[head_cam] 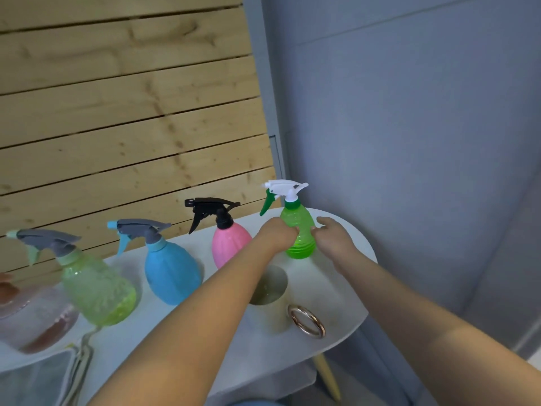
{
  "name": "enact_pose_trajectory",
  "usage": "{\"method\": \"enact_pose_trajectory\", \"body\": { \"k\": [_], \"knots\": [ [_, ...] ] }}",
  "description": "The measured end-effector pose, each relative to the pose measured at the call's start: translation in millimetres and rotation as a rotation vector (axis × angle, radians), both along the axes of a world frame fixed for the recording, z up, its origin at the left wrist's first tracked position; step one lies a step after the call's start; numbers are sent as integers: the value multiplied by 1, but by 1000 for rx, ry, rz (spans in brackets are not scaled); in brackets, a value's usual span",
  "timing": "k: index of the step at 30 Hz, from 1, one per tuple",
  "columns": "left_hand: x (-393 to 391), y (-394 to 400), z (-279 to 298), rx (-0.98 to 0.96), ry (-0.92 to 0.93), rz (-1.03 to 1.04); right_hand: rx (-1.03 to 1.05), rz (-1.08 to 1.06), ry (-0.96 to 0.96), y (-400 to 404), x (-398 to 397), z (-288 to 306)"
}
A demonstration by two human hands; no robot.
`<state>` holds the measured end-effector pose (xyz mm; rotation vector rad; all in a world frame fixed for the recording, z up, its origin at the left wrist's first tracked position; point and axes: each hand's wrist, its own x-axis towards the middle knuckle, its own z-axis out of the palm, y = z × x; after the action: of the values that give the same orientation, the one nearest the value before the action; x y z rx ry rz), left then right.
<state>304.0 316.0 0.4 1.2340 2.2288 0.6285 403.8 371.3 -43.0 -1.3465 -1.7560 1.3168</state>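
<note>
A small bright green spray bottle (298,230) with a white trigger head stands upright at the far right end of a white table (336,288). My left hand (278,232) grips its left side with curled fingers. My right hand (333,234) reaches in from the right, and its fingertips touch the bottle's right side. Both forearms stretch across the table from the bottom of the view.
In a row to the left stand a pink bottle (228,244) with a black trigger, a blue bottle (171,273), a pale green bottle (98,291) and a clear one with brown liquid (38,323). A white cup (270,300) with a gold ring handle (306,320) sits nearer. Behind are a wooden slat wall (117,112) and a grey wall (409,142).
</note>
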Motion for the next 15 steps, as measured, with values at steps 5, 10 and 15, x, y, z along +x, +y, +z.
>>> {"method": "enact_pose_trajectory", "body": {
  "k": [5, 10, 15],
  "knots": [
    [11, -37, 18, 75, 79, 27, 107, 59, -85, -41, 11, 19],
    [20, -99, 27, 166, 136, 46, 229, 144, -257, -91, 25, 30],
    [22, -165, 12, 183, 114, 67, 277, 209, -556, -138, 37, 15]
  ]
}}
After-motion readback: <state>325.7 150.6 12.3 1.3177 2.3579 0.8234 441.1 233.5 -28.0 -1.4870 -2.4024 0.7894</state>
